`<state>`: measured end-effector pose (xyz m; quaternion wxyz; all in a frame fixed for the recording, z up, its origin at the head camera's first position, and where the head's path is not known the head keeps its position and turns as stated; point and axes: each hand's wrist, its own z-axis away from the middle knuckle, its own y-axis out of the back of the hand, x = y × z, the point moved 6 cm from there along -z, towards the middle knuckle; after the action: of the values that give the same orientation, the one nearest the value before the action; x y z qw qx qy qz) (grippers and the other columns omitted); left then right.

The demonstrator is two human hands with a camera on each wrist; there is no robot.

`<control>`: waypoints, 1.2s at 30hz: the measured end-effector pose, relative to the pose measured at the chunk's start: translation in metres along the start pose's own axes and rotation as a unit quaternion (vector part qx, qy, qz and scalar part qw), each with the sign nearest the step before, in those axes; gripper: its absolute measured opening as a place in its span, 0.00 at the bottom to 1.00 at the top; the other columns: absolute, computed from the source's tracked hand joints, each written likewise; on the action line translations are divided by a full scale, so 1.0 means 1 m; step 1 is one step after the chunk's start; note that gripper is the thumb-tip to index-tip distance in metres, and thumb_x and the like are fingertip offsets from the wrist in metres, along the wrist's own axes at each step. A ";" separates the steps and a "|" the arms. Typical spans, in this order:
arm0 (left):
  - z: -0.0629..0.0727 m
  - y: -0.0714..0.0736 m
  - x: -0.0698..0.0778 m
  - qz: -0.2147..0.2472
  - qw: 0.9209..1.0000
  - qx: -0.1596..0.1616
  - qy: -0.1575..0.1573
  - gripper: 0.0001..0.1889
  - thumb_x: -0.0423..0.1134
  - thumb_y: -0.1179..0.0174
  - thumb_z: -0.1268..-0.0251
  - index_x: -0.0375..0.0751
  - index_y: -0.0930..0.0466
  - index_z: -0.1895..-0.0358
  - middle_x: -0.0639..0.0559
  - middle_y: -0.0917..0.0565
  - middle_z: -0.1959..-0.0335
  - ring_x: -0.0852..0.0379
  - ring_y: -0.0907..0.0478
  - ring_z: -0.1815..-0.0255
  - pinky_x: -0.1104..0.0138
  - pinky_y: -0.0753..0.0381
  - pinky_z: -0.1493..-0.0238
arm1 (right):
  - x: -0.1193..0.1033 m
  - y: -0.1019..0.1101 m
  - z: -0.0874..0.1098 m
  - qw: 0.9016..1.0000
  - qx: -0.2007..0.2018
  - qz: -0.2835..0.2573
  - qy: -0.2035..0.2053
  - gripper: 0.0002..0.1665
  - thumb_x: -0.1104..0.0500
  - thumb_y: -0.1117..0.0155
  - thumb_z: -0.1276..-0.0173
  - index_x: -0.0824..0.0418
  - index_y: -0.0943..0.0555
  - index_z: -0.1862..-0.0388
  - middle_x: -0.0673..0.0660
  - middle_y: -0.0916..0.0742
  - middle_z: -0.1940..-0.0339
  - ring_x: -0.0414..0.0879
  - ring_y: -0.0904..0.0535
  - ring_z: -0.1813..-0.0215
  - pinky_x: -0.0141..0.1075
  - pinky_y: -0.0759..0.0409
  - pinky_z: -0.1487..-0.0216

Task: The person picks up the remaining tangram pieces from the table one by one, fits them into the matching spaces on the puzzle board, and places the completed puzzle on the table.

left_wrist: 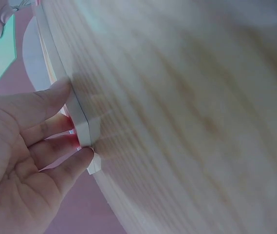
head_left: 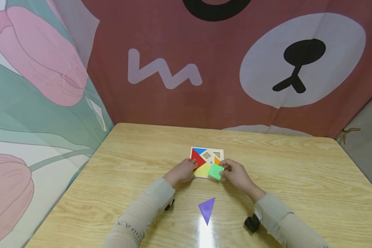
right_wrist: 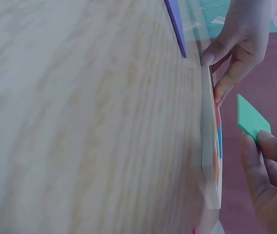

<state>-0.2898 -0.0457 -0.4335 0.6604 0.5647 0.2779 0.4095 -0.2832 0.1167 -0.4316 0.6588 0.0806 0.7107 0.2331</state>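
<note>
A pale tangram board [head_left: 212, 155] lies on the table with red, blue, yellow and orange pieces set in it and several bare slots. My left hand [head_left: 184, 170] holds the board at its near left side. In the left wrist view the thumb [left_wrist: 60, 95] is against the board's side edge [left_wrist: 83, 117], with other fingers by the red piece. My right hand [head_left: 237, 175] pinches a flat green four-sided piece [head_left: 216, 171] between thumb and fingers. It is tilted above the board's near right corner, apart from it in the right wrist view.
A purple triangle [head_left: 207, 210] lies on the wooden table [head_left: 127, 151], nearer to me than the board. Printed cloth [head_left: 161, 106] hangs behind the table and along its left. Dark wrist devices [head_left: 252, 223] sit under the sleeves.
</note>
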 end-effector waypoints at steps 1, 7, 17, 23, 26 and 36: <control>0.000 0.000 0.000 0.000 1.000 -0.001 0.001 0.25 0.43 0.43 0.45 0.37 0.32 0.44 0.43 0.35 0.41 0.47 0.40 0.40 0.63 0.43 0.40 | -0.001 0.000 -0.001 1.000 0.004 0.001 0.002 0.13 0.73 0.40 0.49 0.68 0.24 0.61 0.57 0.22 0.72 0.46 0.27 0.71 0.33 0.24 0.75; 0.000 -0.001 -0.001 0.004 1.000 -0.007 0.005 0.25 0.43 0.44 0.44 0.37 0.33 0.43 0.44 0.37 0.40 0.47 0.41 0.40 0.63 0.43 0.40 | -0.005 0.000 -0.003 1.000 0.016 -0.011 0.002 0.14 0.73 0.41 0.48 0.68 0.25 0.61 0.58 0.23 0.71 0.46 0.26 0.71 0.36 0.23 0.74; 0.000 -0.001 -0.002 0.005 1.000 -0.003 0.004 0.26 0.43 0.43 0.45 0.37 0.32 0.43 0.43 0.36 0.40 0.47 0.41 0.40 0.64 0.43 0.40 | 0.002 0.003 -0.010 0.997 0.046 -0.060 -0.017 0.14 0.75 0.42 0.49 0.72 0.27 0.60 0.60 0.24 0.71 0.47 0.23 0.73 0.34 0.22 0.72; 0.000 -0.001 -0.002 0.015 1.000 -0.008 0.011 0.25 0.43 0.43 0.45 0.38 0.32 0.43 0.44 0.37 0.39 0.47 0.42 0.40 0.63 0.43 0.40 | 0.004 0.005 -0.013 0.994 0.063 -0.080 -0.029 0.14 0.77 0.43 0.49 0.74 0.27 0.60 0.60 0.25 0.71 0.45 0.25 0.73 0.34 0.21 0.69; 0.000 -0.002 -0.002 0.019 1.000 -0.011 0.011 0.25 0.43 0.44 0.44 0.38 0.33 0.43 0.44 0.37 0.39 0.46 0.42 0.40 0.62 0.43 0.40 | 0.005 0.005 -0.014 0.993 0.070 -0.085 -0.030 0.15 0.77 0.44 0.49 0.75 0.28 0.60 0.61 0.25 0.70 0.45 0.26 0.72 0.33 0.21 0.69; -0.002 -0.005 -0.005 0.023 0.999 -0.014 0.021 0.26 0.44 0.44 0.44 0.39 0.34 0.42 0.46 0.38 0.39 0.47 0.42 0.39 0.62 0.43 0.40 | 0.008 0.005 -0.020 0.992 0.096 -0.071 -0.033 0.14 0.75 0.44 0.48 0.73 0.28 0.59 0.61 0.25 0.68 0.44 0.26 0.71 0.30 0.22 0.69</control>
<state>-0.2935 -0.0493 -0.4390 0.6526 0.5532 0.2726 0.4402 -0.3043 0.1206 -0.4364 0.6862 0.1001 0.7114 0.1139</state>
